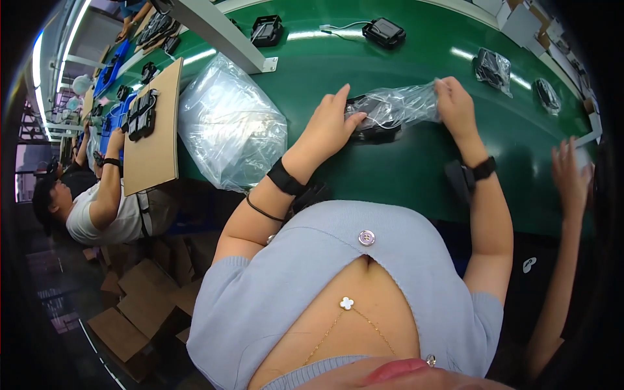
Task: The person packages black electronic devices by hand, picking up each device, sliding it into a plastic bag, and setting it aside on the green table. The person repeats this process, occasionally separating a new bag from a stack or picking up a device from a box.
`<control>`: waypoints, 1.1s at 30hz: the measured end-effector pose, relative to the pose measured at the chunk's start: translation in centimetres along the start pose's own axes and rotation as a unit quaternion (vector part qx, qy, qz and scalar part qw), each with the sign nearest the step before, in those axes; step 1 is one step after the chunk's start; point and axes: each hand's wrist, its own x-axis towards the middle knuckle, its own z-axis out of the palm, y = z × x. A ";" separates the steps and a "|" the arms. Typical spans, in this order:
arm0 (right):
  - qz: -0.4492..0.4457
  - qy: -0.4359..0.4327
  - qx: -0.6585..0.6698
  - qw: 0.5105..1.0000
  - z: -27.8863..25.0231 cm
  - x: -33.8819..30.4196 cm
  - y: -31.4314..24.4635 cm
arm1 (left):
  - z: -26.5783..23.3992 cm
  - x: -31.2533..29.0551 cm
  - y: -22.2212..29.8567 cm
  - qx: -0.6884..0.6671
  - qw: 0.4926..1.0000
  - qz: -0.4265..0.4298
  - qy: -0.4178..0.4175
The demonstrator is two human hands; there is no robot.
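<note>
On the green conveyor belt (pixel 403 162), work proceeds from left to right as follows. At the far left, a co-worker in a white shirt (pixel 107 218) sits beside a cardboard sheet (pixel 156 130) that carries several black devices. Just right of the sheet lies a large bundle of clear plastic bags (pixel 231 123), resting on the near edge of the belt.

The left hand (pixel 328 127) presses down on a black device (pixel 370 120), with the fingers spread over its left end. The device lies on the belt directly in front of the person, partly inside a clear plastic bag (pixel 406 104). The right hand (pixel 455 104) pinches the right end of this bag, fingers closed on the film. Both wrists carry black bands.

Farther away on the belt lie two more black devices (pixel 266 29) (pixel 385 31), the right one with a white cable. To the right, two bagged devices (pixel 494 68) (pixel 547 94) lie on the belt. At the right edge, another person's hand (pixel 572 175) reaches toward the belt; its grip cannot be told.
</note>
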 end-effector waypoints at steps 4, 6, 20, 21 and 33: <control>-0.081 0.031 -0.155 0.984 2.0 0.9 -0.6 | -1.1 0.7 0.0 -0.246 0.942 -0.185 -0.135; -0.087 0.034 -0.185 0.978 2.9 1.2 -1.0 | -1.4 1.0 0.2 -0.359 0.884 -0.240 -0.181; 0.112 -0.035 0.363 0.924 4.6 1.9 -4.5 | -2.4 -0.6 0.9 -0.449 0.880 -0.146 -0.050; 0.184 -0.016 0.409 0.893 2.8 4.2 -2.6 | -3.9 -1.3 0.6 -0.447 0.884 -0.120 -0.061; -0.279 -0.014 -0.338 0.898 2.4 17.9 -3.0 | -8.7 -11.9 -2.9 0.183 0.967 -0.151 0.089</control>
